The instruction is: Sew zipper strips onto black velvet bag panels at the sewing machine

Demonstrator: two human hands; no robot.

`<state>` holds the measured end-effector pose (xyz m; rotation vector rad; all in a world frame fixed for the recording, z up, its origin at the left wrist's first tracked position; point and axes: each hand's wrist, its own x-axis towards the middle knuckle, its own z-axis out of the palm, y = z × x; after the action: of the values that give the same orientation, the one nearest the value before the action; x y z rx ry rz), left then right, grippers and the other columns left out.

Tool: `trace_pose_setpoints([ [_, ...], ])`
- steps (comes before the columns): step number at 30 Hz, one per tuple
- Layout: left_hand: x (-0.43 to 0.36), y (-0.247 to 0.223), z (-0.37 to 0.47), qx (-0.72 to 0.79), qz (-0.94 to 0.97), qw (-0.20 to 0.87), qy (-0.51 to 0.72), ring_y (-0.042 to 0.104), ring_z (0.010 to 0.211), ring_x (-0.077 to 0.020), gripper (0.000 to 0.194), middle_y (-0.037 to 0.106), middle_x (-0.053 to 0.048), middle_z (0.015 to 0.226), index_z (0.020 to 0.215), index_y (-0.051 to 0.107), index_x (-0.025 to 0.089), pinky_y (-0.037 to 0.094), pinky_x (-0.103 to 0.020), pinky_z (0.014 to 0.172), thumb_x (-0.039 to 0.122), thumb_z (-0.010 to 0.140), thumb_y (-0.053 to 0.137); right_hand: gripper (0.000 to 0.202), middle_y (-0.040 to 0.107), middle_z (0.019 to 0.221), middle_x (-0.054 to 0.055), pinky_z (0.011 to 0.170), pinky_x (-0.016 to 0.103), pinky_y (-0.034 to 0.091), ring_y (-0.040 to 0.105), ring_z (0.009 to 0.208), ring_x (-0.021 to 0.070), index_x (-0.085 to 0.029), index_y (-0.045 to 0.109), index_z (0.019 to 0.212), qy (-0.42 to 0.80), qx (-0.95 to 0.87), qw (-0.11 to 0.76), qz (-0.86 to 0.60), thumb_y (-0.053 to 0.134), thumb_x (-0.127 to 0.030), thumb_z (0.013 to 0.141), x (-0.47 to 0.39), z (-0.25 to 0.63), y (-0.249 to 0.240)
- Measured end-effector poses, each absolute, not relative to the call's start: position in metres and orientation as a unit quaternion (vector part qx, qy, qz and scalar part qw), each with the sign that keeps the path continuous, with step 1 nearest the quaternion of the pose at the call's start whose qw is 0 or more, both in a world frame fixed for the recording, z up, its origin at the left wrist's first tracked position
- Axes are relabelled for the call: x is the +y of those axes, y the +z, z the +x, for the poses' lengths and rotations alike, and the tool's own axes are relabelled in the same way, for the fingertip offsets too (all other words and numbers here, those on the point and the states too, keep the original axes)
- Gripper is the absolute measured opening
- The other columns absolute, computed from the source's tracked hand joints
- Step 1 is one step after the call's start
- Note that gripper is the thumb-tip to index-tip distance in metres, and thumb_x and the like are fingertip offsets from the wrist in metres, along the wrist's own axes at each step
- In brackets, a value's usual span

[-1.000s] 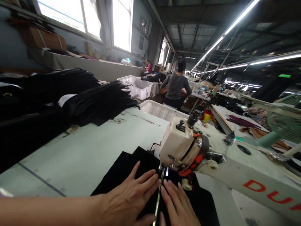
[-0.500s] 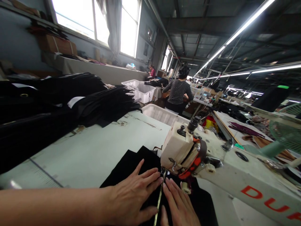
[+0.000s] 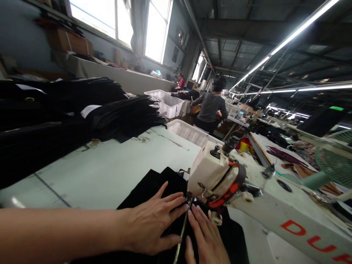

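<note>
The left hand (image 3: 155, 223) lay flat, fingers spread and gripping nothing, pressed on the black fabric panel (image 3: 150, 187) spread on the pale green worktable (image 3: 110, 172). The right hand (image 3: 205, 238) lay equally flat and unclenched just beside it, across a thin gold zipper strip (image 3: 180, 236) running under the head of the cream industrial sewing machine (image 3: 211, 172). Stacked black fabric pieces (image 3: 121, 117) sat well apart at the table's far left, and a person in a grey top (image 3: 210, 108) stood beyond white plastic bins (image 3: 189, 132).

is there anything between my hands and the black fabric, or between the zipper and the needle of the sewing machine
Nothing visible. The left hand and right hand lie flat on the black fabric, either side of the zipper, which runs unobstructed to the sewing machine head.
</note>
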<state>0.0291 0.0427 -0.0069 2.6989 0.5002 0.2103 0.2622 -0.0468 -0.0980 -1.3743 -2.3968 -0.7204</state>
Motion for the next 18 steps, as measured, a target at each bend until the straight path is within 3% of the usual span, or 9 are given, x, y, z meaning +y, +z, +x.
trace_pose_setpoints([
  [7, 0.047, -0.022, 0.032, 0.166, 0.963, 0.178, 0.113, 0.034, 0.144, -0.0349, 0.063, 0.042, -0.022, 0.152, 0.148, 0.042, 0.01, 0.012, -0.068, 0.116, 0.043, 0.096, 0.055, 0.046, 0.051, 0.143, 0.012, 0.099, 0.049, 0.055, 0.052, 0.129, 0.029, -0.009, 0.053, 0.137, -0.198, -0.812, 0.127, -0.535, 0.044, -0.023, 0.095, -0.053, 0.243, -0.068],
  [10, 0.036, -0.019, 0.027, 0.193, 0.964, 0.169, 0.065, 0.023, 0.148, -0.0346, 0.06, 0.033, -0.02, 0.157, 0.151, 0.037, 0.011, 0.006, -0.071, 0.115, 0.039, 0.1, 0.051, 0.044, 0.052, 0.143, 0.012, 0.107, 0.056, 0.047, 0.049, 0.132, 0.0299, -0.01, 0.055, 0.136, -0.14, -0.795, 0.127, -0.576, 0.04, -0.022, 0.097, -0.063, 0.229, -0.053],
  [13, 0.007, -0.01, 0.011, 0.187, 0.962, 0.197, 0.016, 0.017, 0.15, -0.0327, 0.06, 0.026, -0.018, 0.16, 0.154, 0.029, 0.011, 0.009, -0.07, 0.115, 0.04, 0.103, 0.044, 0.044, 0.054, 0.142, 0.01, 0.109, 0.055, 0.044, 0.051, 0.131, 0.0284, -0.013, 0.056, 0.136, -0.072, -0.762, 0.158, -0.623, 0.034, -0.024, 0.1, -0.087, 0.211, -0.048],
  [16, -0.028, -0.011, -0.012, 0.152, 0.966, 0.208, 0.037, 0.024, 0.148, -0.0334, 0.079, 0.032, -0.021, 0.157, 0.153, 0.029, 0.008, 0.012, -0.065, 0.118, 0.052, 0.094, 0.057, 0.042, 0.056, 0.139, 0.009, 0.103, 0.049, 0.052, 0.054, 0.128, 0.0261, -0.016, 0.055, 0.137, -0.019, -0.719, 0.221, -0.658, 0.036, -0.031, 0.102, -0.121, 0.187, -0.052],
  [18, -0.044, -0.018, -0.022, 0.156, 0.967, 0.183, 0.082, 0.029, 0.147, -0.0333, 0.079, 0.039, -0.021, 0.154, 0.151, 0.034, 0.007, 0.013, -0.063, 0.119, 0.041, 0.088, 0.066, 0.044, 0.055, 0.14, 0.009, 0.103, 0.052, 0.052, 0.051, 0.131, 0.0279, -0.016, 0.052, 0.139, -0.019, -0.725, 0.238, -0.646, 0.047, -0.035, 0.099, -0.14, 0.173, -0.056],
])
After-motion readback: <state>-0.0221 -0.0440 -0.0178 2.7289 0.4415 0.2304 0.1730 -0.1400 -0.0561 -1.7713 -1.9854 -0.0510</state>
